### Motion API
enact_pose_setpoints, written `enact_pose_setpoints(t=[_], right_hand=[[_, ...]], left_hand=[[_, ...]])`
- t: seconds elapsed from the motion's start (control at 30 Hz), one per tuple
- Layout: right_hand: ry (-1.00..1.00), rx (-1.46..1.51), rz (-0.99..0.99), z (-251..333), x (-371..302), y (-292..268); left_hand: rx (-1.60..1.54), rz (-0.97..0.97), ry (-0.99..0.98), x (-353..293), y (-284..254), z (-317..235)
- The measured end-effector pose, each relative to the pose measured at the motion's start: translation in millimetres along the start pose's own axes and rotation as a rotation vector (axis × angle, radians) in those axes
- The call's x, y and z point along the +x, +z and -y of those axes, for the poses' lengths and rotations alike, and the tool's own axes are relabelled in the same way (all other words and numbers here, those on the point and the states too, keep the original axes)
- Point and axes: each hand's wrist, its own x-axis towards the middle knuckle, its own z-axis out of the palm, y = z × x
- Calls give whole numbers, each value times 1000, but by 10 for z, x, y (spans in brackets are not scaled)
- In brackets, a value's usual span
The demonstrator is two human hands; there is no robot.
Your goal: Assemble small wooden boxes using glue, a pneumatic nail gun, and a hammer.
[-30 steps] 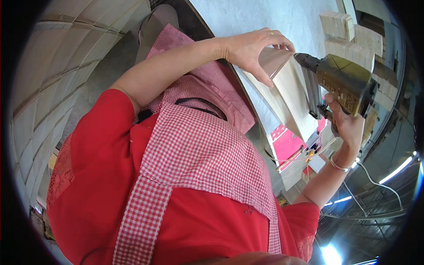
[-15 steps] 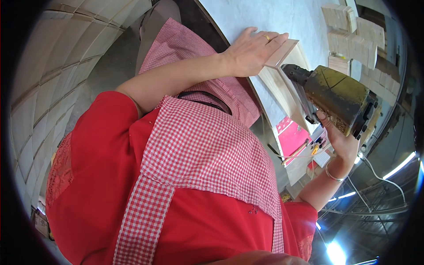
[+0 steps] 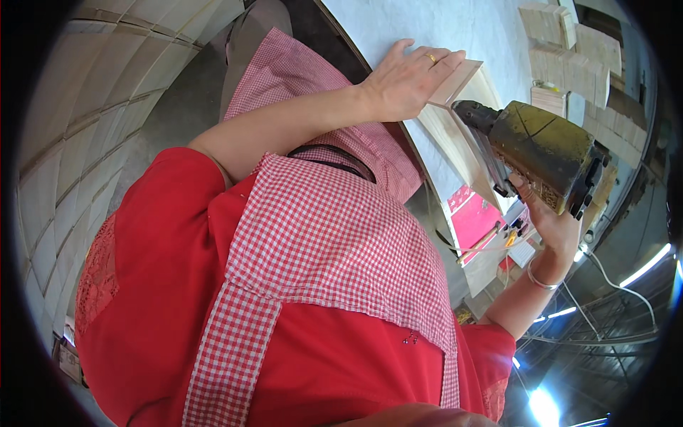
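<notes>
My left hand [image 3: 407, 82] wears a gold ring and is closed over the near end of a small, pale wooden box [image 3: 442, 132], its fingers lying along the end panel. My right hand [image 3: 546, 217], with a bracelet at the wrist, grips a worn nail gun [image 3: 542, 148]. Its body is olive-yellow and its nose black. That nose rests at the corner of the box, close to my left fingertips; whether it touches the wood I cannot tell. The gun's body hides part of the box and most of my right fingers.
The box lies on a pale worktable [image 3: 427, 25]. Stacks of wooden pieces [image 3: 569, 71] stand at the far right. Beyond the box are a pink sheet [image 3: 475, 220] and small tools. A hose [image 3: 626, 281] hangs at right. Stacked pale panels [image 3: 78, 128] line the left.
My right hand and the nail gun have shifted very slightly, with the gun's rear tipping a little to the right. My left hand stays on the box's end.
</notes>
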Motion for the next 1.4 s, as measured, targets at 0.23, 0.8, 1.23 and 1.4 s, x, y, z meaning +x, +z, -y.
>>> enact_pose_setpoints(t=[0.23,0.8,1.23,1.4], right_hand=[[-83,23,-51,112,0,47],[536,236,-859,-1894,-1443,1135],[1023,-121,-619,-2276,-1238,2096],[737,-253,-769,-2373,-921,1733]], left_hand=[[-82,-31,30,40,0,48],[300,299,896,987,-1028,729],[172,315,630,501,-708,-640],[214,542,454,308,-510,-623]])
